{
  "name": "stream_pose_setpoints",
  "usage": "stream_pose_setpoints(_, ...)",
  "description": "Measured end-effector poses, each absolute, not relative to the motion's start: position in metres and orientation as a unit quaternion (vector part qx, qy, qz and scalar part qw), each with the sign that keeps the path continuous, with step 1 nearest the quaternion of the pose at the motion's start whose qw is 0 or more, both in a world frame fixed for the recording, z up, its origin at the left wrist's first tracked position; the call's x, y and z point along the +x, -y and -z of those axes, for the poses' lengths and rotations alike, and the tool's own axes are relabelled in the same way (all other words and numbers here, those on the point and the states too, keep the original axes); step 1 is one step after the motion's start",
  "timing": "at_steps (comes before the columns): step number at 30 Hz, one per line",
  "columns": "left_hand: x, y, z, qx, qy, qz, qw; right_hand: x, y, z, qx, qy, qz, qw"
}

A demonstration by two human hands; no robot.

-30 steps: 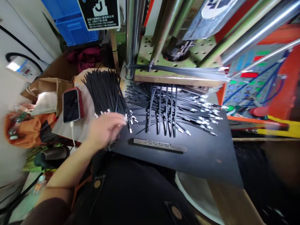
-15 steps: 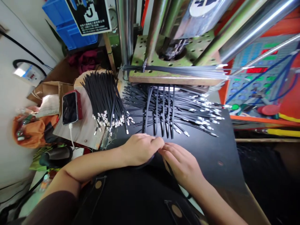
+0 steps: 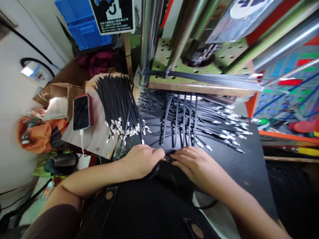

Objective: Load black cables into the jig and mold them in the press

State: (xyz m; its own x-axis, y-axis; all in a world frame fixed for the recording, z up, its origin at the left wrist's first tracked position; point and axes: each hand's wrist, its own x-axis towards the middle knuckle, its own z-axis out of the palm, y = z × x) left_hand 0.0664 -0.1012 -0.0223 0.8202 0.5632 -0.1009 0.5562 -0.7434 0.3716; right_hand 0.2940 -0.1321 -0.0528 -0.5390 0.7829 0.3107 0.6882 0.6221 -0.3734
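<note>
Pinched a half-hidden metal piece (image 3: 167, 158) with left fingers (image 3: 157, 154) and right fingers (image 3: 179, 157), best kept steady, black strips (image 3: 184, 121) just beyond.

Way through — black tabletop (image 3: 251, 162), right of hands (image 3: 141, 161) (image 3: 199, 162) | Blocked — strip pile (image 3: 208, 116) ahead, perforated plate (image 3: 159, 59) beyond

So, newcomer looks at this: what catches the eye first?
Probably the sprawl of thin black cables with silvery ends across the dark flat tabletop, before the green perforated metal plate. Left of it lies a neater black cable bundle. The bare left hand and bare right hand nearly meet at the tabletop's near side.
</note>
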Motion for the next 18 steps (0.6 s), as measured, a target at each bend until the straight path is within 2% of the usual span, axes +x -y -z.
stream_pose_setpoints(3, 0.038, 0.103, 0.033, 0.921, -0.322, -0.104, 0.195, 0.267, 0.094, 0.040, -0.442, 0.853, -0.158, 0.227)
stream_pose_setpoints(5, 0.019, 0.101, 0.035, 0.884, -0.416, -0.151, 0.154, 0.239, 0.072, 0.039, -0.481, 0.841, -0.155, 0.193)
stream_pose_setpoints(8, -0.004, 0.093, 0.034, 0.797, -0.580, -0.134, 0.104, 0.198, 0.049, 0.046, -0.513, 0.841, -0.130, 0.115)
stream_pose_setpoints(10, -0.010, 0.089, 0.034, 0.771, -0.619, -0.096, 0.117, 0.183, 0.040, 0.050, -0.526, 0.834, -0.135, 0.097)
stream_pose_setpoints(15, -0.016, 0.092, 0.032, 0.778, -0.596, -0.112, 0.165, 0.200, 0.059, 0.037, -0.526, 0.830, -0.152, 0.104)
stream_pose_setpoints(18, -0.039, 0.106, 0.021, 0.801, -0.561, -0.121, 0.174, 0.248, 0.098, 0.033, -0.517, 0.835, -0.085, 0.166)
